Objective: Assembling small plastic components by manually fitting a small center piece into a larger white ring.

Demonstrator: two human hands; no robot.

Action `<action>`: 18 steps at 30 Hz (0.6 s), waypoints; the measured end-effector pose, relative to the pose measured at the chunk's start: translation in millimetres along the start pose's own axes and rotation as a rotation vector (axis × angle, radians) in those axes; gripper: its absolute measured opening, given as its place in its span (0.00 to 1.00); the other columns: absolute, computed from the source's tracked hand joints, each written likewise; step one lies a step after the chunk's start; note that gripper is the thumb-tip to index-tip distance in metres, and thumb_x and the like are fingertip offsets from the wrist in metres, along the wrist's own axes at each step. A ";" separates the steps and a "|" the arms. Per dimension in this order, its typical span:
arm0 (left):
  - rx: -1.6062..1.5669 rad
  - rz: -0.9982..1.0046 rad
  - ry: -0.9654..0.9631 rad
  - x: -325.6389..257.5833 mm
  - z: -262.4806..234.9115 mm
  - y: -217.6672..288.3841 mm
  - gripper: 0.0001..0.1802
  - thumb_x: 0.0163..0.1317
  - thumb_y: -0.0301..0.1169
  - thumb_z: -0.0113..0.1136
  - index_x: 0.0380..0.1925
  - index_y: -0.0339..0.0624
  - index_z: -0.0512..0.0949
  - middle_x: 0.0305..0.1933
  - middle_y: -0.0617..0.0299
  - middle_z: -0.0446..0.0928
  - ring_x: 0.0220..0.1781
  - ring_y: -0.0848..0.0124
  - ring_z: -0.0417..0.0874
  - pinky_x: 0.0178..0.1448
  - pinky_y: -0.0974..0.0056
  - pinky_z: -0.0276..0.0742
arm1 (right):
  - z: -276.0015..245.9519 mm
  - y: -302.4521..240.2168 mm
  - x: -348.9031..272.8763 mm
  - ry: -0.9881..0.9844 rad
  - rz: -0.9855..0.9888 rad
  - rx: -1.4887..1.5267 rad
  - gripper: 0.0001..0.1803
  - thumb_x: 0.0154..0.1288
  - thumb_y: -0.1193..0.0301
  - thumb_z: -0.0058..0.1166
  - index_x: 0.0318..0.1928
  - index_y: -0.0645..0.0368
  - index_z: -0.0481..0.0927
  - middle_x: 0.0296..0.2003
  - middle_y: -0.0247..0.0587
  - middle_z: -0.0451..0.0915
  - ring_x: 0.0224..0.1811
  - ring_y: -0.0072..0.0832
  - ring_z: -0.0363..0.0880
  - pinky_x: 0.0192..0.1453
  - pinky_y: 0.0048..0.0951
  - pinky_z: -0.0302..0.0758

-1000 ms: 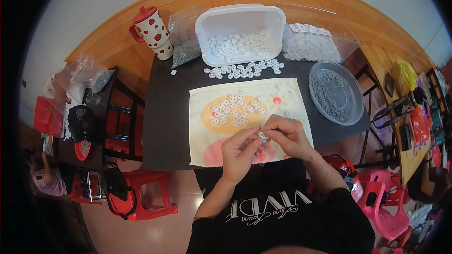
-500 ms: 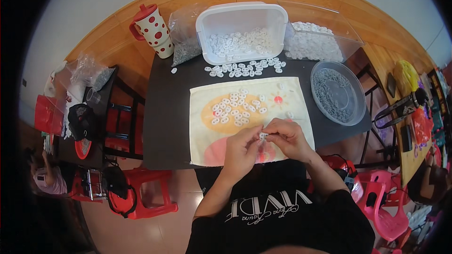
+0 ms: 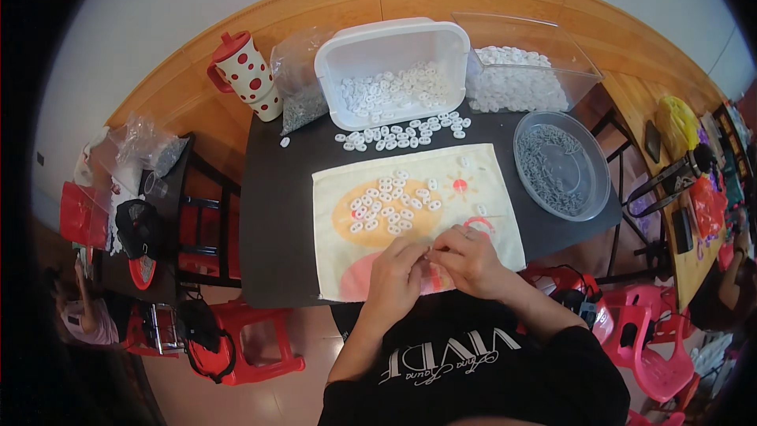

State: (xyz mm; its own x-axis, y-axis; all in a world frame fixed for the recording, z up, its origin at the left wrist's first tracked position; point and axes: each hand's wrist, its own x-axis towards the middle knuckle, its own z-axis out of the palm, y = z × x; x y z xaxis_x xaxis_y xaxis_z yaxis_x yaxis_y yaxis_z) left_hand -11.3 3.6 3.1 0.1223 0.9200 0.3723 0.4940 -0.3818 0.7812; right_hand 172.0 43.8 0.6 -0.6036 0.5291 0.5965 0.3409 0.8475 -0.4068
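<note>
My left hand [image 3: 397, 274] and my right hand [image 3: 470, 262] meet over the near edge of a cream towel [image 3: 493, 158] with coloured prints. Both are closed, fingertips pinched together. A small white oval plastic piece is between them, mostly hidden by the fingers now; whether the right fingers hold something else cannot be seen. Beyond the hands, several loose white oval pieces with two holes [image 3: 386, 209] lie scattered on the towel. One more piece [image 3: 482, 210] rests nearer my right hand.
A tipped white bin [image 3: 323, 71] of white pieces stands at the back, more spilled before it. Right of it are a clear box [image 3: 583, 71] of white pieces and a round tub [image 3: 603, 181] of small grey screws. A dotted tumbler [image 3: 252, 79] and a bag [image 3: 303, 106] stand left.
The view has tilted, so the table appears lower. My hands have stayed together over the towel, and the fingers have closed further around the white piece, which showed more plainly before.
</note>
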 end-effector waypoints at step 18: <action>0.137 0.124 -0.055 5.2 4.6 -1.2 0.12 0.43 0.14 0.57 0.31 0.34 0.75 0.31 0.51 0.70 0.33 0.51 0.76 0.34 0.52 0.73 | -1.3 8.4 1.9 -0.088 -0.023 0.080 0.13 0.44 0.80 0.59 0.35 0.67 0.78 0.33 0.42 0.71 0.34 0.39 0.74 0.36 0.35 0.72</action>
State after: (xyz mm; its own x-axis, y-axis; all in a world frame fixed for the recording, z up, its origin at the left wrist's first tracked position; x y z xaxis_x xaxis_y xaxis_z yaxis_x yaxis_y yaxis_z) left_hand -7.2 9.2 1.8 0.2346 0.8716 0.4304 0.5841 -0.4803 0.6543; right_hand 174.6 51.9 -0.8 -0.6723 0.5012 0.5449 0.2700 0.8512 -0.4500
